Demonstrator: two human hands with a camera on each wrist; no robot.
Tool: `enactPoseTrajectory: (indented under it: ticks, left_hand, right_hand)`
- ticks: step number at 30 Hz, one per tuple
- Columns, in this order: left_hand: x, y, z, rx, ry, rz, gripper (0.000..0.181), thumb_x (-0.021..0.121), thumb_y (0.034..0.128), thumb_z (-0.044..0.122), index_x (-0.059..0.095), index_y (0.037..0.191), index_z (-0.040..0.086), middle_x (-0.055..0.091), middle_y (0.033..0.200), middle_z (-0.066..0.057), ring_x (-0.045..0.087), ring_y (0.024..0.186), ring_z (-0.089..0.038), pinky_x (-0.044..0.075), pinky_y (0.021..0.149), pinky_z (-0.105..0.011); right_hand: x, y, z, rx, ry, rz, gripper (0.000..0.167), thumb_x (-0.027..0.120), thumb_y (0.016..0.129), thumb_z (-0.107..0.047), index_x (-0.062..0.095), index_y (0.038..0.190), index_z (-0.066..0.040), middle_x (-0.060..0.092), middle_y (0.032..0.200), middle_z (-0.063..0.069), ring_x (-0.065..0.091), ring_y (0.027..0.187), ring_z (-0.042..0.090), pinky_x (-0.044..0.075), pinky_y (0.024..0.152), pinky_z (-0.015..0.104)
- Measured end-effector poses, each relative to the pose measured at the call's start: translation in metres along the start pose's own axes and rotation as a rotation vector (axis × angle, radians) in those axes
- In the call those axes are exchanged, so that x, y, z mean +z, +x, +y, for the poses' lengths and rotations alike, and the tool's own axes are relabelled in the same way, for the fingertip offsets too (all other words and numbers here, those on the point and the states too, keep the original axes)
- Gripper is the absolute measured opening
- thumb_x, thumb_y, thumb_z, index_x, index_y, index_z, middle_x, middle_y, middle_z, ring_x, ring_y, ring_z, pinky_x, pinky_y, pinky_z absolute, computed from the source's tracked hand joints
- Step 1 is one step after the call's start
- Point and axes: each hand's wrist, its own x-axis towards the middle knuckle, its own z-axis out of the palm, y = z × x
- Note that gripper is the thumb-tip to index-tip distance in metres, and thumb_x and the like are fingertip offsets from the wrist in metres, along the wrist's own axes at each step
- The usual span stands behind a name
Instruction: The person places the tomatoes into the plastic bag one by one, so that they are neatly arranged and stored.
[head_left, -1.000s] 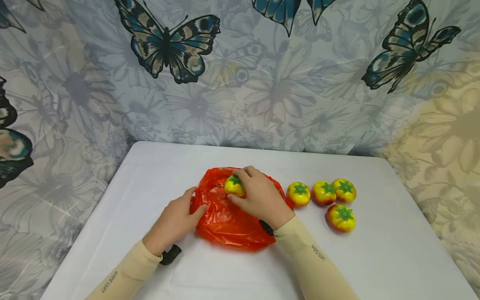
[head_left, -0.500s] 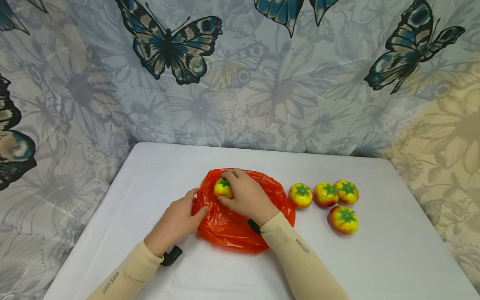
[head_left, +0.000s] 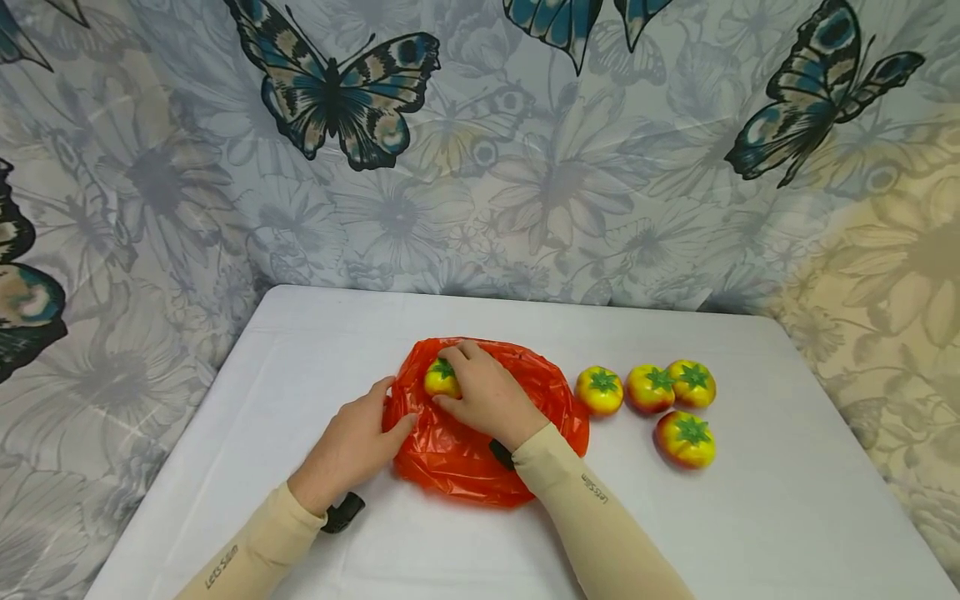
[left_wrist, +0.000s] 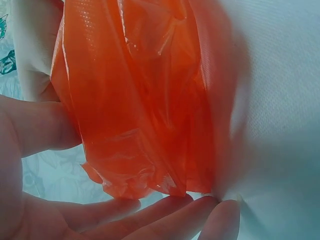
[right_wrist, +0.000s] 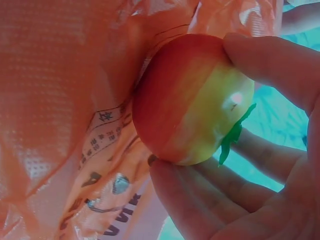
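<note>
In the head view a red plastic bag [head_left: 465, 462] lies spread on the table, its mouth facing up. My right hand [head_left: 491, 396] pinches a yellow and red fruit [head_left: 441, 379] with a green leafy top, inside the bag's left part. The right wrist view shows that fruit [right_wrist: 185, 105] between thumb and fingers, against printed plastic. At the bag's left edge is my left hand [head_left: 348, 446], thumb on the near side and fingers along the rim. Its thumb and fingers lie against the bag's side [left_wrist: 135, 110] in the left wrist view.
Several more yellow and red fruits with green tops sit right of the bag: one [head_left: 599, 391] beside its edge, two touching each other [head_left: 649, 389], and one nearer [head_left: 686, 440]. A white cloth covers the table [head_left: 765, 517]; behind it hangs a butterfly-patterned cloth [head_left: 562, 192].
My right hand has moved left over the bag with the fruit in its grasp, slowing lately. The left hand has stayed at the bag's left edge.
</note>
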Motion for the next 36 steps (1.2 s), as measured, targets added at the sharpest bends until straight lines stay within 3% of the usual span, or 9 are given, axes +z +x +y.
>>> enactPoseTrajectory:
  ticks: [9, 13, 19, 23, 27, 36]
  left_hand:
    - [0.003, 0.001, 0.008, 0.023, 0.003, -0.008, 0.076, 0.068, 0.1049, 0.037, 0.039, 0.163, -0.002, 0.071, 0.14, -0.02, 0.075, 0.114, -0.028, 0.063, 0.095, -0.051]
    - [0.005, 0.002, 0.01, 0.03, 0.004, -0.011, 0.076, 0.068, 0.1051, 0.037, 0.039, 0.163, -0.002, 0.071, 0.14, -0.02, 0.075, 0.113, -0.028, 0.064, 0.094, -0.051]
    - [0.006, 0.003, 0.009, 0.025, -0.004, -0.021, 0.077, 0.068, 0.1052, 0.038, 0.038, 0.163, -0.002, 0.071, 0.139, -0.02, 0.074, 0.112, -0.027, 0.065, 0.092, -0.049]
    - [0.004, 0.002, 0.005, 0.006, 0.005, -0.025, 0.078, 0.067, 0.1055, 0.039, 0.036, 0.165, -0.001, 0.071, 0.139, -0.02, 0.073, 0.113, -0.027, 0.064, 0.093, -0.049]
    - [0.0, -0.001, 0.002, -0.011, 0.026, -0.03, 0.079, 0.067, 0.1056, 0.04, 0.036, 0.165, -0.002, 0.07, 0.14, -0.021, 0.072, 0.115, -0.027, 0.063, 0.095, -0.051]
    - [-0.001, -0.004, 0.005, -0.017, 0.031, -0.059, 0.079, 0.067, 0.1055, 0.04, 0.035, 0.165, -0.002, 0.071, 0.137, -0.02, 0.071, 0.106, -0.023, 0.064, 0.089, -0.047]
  right_hand:
    - [-0.002, -0.007, 0.006, 0.02, -0.033, 0.012, 0.067, 0.086, 0.094, -0.035, 0.058, 0.151, -0.014, 0.062, 0.143, 0.006, 0.065, 0.123, 0.022, 0.06, 0.106, 0.042]
    - [-0.006, -0.014, 0.008, 0.016, -0.045, 0.02, 0.071, 0.085, 0.094, -0.039, 0.056, 0.154, -0.016, 0.059, 0.15, 0.006, 0.063, 0.13, 0.024, 0.059, 0.109, 0.044]
    - [-0.03, -0.037, 0.009, 0.0, -0.098, 0.064, 0.075, 0.084, 0.095, -0.042, 0.053, 0.158, -0.016, 0.056, 0.157, 0.008, 0.061, 0.14, 0.027, 0.058, 0.11, 0.048]
    - [-0.054, -0.059, 0.012, -0.023, -0.171, 0.128, 0.073, 0.084, 0.094, -0.042, 0.056, 0.156, -0.015, 0.06, 0.154, 0.01, 0.064, 0.136, 0.03, 0.059, 0.107, 0.049]
    - [-0.075, -0.087, 0.022, 0.012, -0.218, 0.171, 0.071, 0.083, 0.094, -0.043, 0.058, 0.154, -0.015, 0.059, 0.154, 0.014, 0.064, 0.136, 0.035, 0.059, 0.105, 0.054]
    - [-0.099, -0.164, 0.084, 0.167, -0.275, 0.265, 0.067, 0.088, 0.091, -0.035, 0.063, 0.146, -0.006, 0.062, 0.148, 0.023, 0.063, 0.133, 0.044, 0.058, 0.101, 0.064]
